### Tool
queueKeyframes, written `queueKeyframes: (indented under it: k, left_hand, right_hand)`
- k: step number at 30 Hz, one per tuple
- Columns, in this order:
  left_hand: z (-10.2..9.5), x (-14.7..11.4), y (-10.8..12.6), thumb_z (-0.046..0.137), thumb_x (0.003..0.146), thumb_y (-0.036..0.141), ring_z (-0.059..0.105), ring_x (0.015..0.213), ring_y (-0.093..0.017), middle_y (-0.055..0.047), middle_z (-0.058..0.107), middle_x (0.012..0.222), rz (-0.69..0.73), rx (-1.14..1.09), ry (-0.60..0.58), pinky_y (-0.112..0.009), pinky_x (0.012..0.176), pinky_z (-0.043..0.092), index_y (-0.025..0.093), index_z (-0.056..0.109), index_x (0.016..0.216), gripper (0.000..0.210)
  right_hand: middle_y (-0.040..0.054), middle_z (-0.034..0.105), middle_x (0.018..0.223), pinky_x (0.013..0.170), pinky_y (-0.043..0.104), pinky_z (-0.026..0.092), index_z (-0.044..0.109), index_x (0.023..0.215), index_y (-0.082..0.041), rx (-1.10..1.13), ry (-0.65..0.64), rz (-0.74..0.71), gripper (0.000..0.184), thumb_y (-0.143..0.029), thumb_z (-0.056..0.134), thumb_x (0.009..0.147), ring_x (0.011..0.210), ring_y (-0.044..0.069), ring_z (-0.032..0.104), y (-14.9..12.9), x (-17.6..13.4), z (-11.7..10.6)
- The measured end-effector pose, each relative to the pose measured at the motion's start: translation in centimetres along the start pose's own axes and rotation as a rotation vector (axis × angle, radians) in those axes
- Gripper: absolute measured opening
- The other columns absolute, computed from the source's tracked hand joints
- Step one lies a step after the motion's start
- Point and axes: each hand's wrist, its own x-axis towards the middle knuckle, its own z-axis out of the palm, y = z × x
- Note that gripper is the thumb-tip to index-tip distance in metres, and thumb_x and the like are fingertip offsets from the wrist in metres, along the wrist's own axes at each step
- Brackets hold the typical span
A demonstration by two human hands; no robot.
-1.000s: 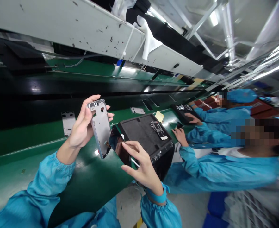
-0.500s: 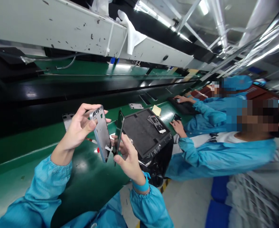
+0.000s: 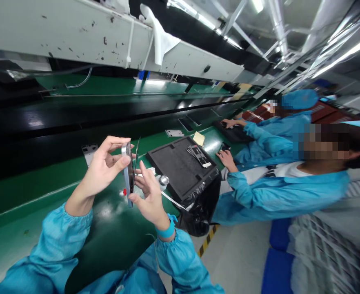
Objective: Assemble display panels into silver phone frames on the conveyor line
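Note:
Held upright over the green bench (image 3: 103, 237), a silver phone housing (image 3: 126, 175) sits in my left hand (image 3: 105, 167), the thumb on its near edge and the fingers round the far side. My right hand (image 3: 149, 192) holds a thin black phone screen (image 3: 136, 153) by its edge. Seen almost edge-on, the screen leans close to the housing's inner side. Their lower ends come together, and a narrow gap shows at the top. Whether they touch along the edge is hidden by my right fingers.
Right of my hands lies a black foam tray (image 3: 167, 163) with several phone parts (image 3: 201, 156) on it. A yellow pad (image 3: 198, 139), a metal-topped container (image 3: 163, 181) and another housing (image 3: 89, 153) are near. A co-worker's hand (image 3: 227, 159) rests beyond the tray.
My right hand has brought the screen left against the housing, narrowing the gap between them. The housing has turned more edge-on in my left hand. The view has shifted slightly.

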Motion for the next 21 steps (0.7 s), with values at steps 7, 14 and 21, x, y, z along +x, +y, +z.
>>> queueKeyframes:
  k: [7, 14, 21]
  left_hand:
    - [1.8, -0.3, -0.4, 0.07, 0.095, 0.065, 0.076, 0.116, -0.029, -0.014, 0.07, 0.136, -0.193, -0.22, 0.094, -0.039, 0.09, 0.068, 0.025, 0.059, 0.14, 0.061]
    - [4.0, -0.2, -1.0, 0.05, 0.095, 0.082, 0.08, 0.075, -0.028, -0.011, 0.081, 0.091, -0.396, -0.282, 0.05, -0.041, 0.068, 0.068, 0.018, 0.072, 0.111, 0.07]
    - [5.6, -1.7, 0.2, 0.057, 0.099, 0.069, 0.078, 0.074, -0.028, -0.011, 0.083, 0.089, -0.39, -0.155, -0.107, -0.038, 0.071, 0.064, 0.018, 0.081, 0.11, 0.057]
  right_hand:
    - [0.0151, 0.049, 0.141, 0.106, 0.049, 0.058, 0.059, 0.156, -0.03, -0.245, 0.006, -0.172, 0.076, -0.065, 0.076, 0.092, 0.119, 0.029, 0.063, 0.7, 1.5, 0.9]
    - [0.0172, 0.067, 0.124, 0.069, 0.033, 0.061, 0.057, 0.153, -0.019, 0.026, 0.253, 0.079, 0.084, -0.082, 0.035, 0.102, 0.085, 0.02, 0.069, -2.0, 3.5, -1.0]
    - [-0.0042, 0.041, 0.037, 0.036, 0.023, 0.027, 0.05, 0.055, -0.022, 0.11, 0.131, 0.335, 0.083, -0.099, 0.04, 0.086, 0.033, 0.009, 0.038, -4.4, 3.6, -3.4]
